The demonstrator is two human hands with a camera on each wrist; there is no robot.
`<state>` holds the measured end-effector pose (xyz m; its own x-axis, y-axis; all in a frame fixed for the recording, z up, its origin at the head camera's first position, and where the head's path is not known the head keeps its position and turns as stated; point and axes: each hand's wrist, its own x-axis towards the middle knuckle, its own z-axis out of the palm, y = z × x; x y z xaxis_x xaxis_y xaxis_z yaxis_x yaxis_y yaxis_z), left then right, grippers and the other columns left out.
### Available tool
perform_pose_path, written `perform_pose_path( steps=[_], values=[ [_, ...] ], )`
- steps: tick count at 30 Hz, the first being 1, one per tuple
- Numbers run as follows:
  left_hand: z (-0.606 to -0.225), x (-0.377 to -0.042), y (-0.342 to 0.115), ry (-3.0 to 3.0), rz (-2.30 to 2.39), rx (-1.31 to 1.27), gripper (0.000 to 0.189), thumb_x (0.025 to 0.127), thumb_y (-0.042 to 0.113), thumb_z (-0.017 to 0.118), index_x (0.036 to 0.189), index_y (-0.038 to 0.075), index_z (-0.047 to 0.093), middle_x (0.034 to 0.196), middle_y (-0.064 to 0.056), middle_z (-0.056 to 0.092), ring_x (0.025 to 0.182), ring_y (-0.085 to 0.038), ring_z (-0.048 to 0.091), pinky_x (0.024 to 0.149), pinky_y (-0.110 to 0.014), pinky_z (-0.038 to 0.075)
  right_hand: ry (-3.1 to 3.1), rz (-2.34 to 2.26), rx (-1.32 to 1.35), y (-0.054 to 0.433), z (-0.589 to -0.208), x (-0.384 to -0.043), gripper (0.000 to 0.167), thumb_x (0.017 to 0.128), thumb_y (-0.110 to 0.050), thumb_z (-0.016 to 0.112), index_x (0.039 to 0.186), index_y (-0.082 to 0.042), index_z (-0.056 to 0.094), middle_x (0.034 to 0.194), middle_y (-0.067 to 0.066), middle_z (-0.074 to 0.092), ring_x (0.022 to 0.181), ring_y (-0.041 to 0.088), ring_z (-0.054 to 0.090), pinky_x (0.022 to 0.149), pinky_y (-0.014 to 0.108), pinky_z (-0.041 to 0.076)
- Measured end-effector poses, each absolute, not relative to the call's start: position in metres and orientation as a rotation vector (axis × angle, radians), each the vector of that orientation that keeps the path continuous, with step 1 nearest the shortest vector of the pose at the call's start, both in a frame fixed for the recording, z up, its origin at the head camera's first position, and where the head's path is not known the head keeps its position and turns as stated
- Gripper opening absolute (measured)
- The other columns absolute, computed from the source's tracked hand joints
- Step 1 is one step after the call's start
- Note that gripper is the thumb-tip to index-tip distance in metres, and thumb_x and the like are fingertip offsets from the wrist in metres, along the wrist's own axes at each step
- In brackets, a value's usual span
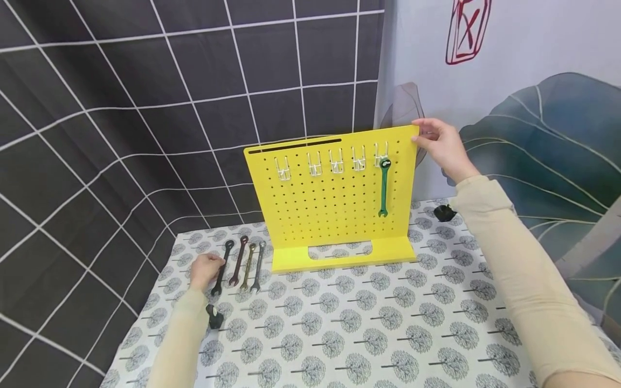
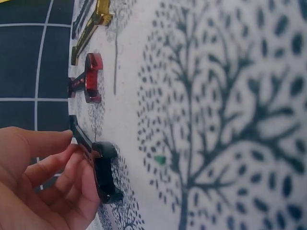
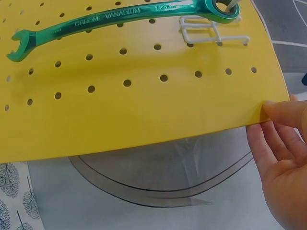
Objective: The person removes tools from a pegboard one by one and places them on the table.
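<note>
My left hand [image 1: 205, 269] is at the leftmost wrench, a black combination wrench [image 1: 222, 269] lying on the tablecloth. The left wrist view has thumb and fingertips pinching the shaft of that black wrench [image 2: 103, 172], its open end toward the camera. My right hand [image 1: 443, 145] grips the upper right corner of a yellow pegboard [image 1: 335, 205], thumb in front and fingers behind. From the board's rightmost hook [image 1: 380, 153] hangs a green combination wrench [image 1: 384, 188] by its ring end, marked "CHROME VANADIUM" in the right wrist view.
Right of the black wrench lie a dark red wrench [image 1: 239, 261], a gold wrench [image 1: 248, 267] and a silver wrench [image 1: 259, 267]. Several white wire hooks [image 1: 315, 164] line the board's top. The tree-print tablecloth [image 1: 339, 334] meets a dark gridded curtain [image 1: 194, 108] behind.
</note>
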<state>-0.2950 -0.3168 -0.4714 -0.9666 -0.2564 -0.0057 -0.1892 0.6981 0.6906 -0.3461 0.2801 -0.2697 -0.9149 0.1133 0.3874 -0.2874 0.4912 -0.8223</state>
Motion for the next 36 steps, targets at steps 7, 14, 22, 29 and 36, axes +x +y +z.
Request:
perform_pose_path(
  steps=[7,14,22,29,36],
  values=[
    [-0.472,-0.292,-0.314,-2.77,-1.023,0.375,0.029,0.095,0.016,0.06,0.111,-0.008,0.067,0.09,-0.02,0.071,0.07,-0.023,0.062,0.059,-0.029,0.047,-2.359,1.392,0.153,0.28,-0.278,-0.346,0.043,0.1,-0.024,0.066,0.142,-0.02,0.058,0.132,0.005,0.059,0.108,0.016,0.054,0.087,0.024,0.046],
    [-0.448,-0.295,-0.302,-2.687,-1.091,0.31,0.032,0.1,0.019,0.057,0.122,-0.003,0.065,0.118,-0.026,0.065,0.097,-0.036,0.064,0.076,-0.04,0.053,-2.364,1.37,0.145,0.28,-0.277,-0.344,0.044,0.1,-0.025,0.065,0.143,-0.021,0.057,0.134,0.007,0.058,0.112,0.019,0.054,0.091,0.03,0.046],
    [-0.423,-0.295,-0.282,-2.605,-1.209,0.127,0.03,0.1,0.016,0.059,0.124,-0.001,0.064,0.117,-0.023,0.065,0.098,-0.036,0.066,0.077,-0.034,0.055,-2.349,1.376,0.152,0.28,-0.275,-0.344,0.044,0.1,-0.023,0.065,0.143,-0.019,0.057,0.134,0.007,0.057,0.111,0.017,0.054,0.091,0.028,0.047],
    [-0.408,-0.291,-0.259,-2.583,-1.303,-0.014,0.029,0.101,0.014,0.059,0.125,-0.002,0.063,0.117,-0.021,0.065,0.1,-0.034,0.066,0.085,-0.038,0.059,-2.35,1.365,0.16,0.279,-0.275,-0.343,0.044,0.1,-0.023,0.064,0.143,-0.018,0.057,0.135,0.008,0.057,0.111,0.019,0.054,0.091,0.028,0.047],
    [-0.394,-0.287,-0.239,-2.556,-1.408,-0.082,0.028,0.099,0.013,0.062,0.124,-0.001,0.064,0.117,-0.02,0.066,0.101,-0.033,0.066,0.091,-0.045,0.058,-2.348,1.368,0.158,0.279,-0.273,-0.343,0.044,0.1,-0.023,0.064,0.143,-0.02,0.057,0.137,0.008,0.056,0.112,0.019,0.054,0.092,0.03,0.047]
  ],
)
